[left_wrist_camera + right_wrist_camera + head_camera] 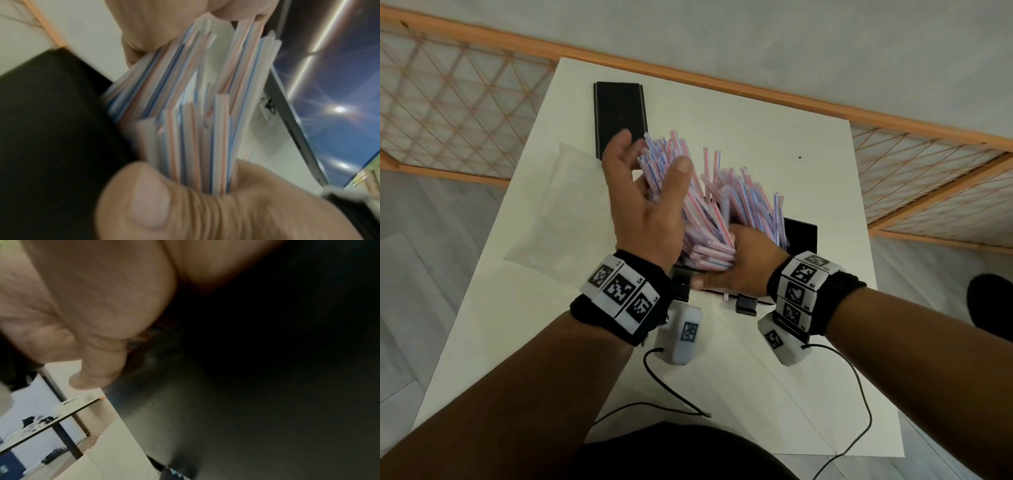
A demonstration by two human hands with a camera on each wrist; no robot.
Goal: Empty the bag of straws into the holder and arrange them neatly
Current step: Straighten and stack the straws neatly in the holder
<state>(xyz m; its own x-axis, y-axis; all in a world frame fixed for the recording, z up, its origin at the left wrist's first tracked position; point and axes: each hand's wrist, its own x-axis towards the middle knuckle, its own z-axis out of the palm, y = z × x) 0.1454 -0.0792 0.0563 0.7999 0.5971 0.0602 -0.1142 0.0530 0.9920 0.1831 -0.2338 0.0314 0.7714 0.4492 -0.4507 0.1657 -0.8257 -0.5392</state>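
the straws [698, 219] stand as a loose, fanned mass in the black holder [800, 234] at the middle of the white surface [774, 137], their tips splayed at uneven heights rather than squared off. the left hand [643, 202] has its thumb and fingers curled around the left-hand bunch — the left wrist view shows the thumb [152, 199] pressing striped straws against the fingers above, so it has hold of that clump, probably to pull it upright and gather it toward the rest. the right hand [743, 263] sits low at the near side of the bundle, against the straws' lower ends and the holder's edge, likely bracing both so nothing tips out; its fingers are hidden behind the straws and the right wrist view is mostly dark, so i cannot tell how far it is closed or whether it grips anything. the clear bag [558, 209] lies flat and apparently empty on the surface to the left, well clear of the work — emptying looks done, tidying is not. a black lid-like panel [619, 113] lies beyond.
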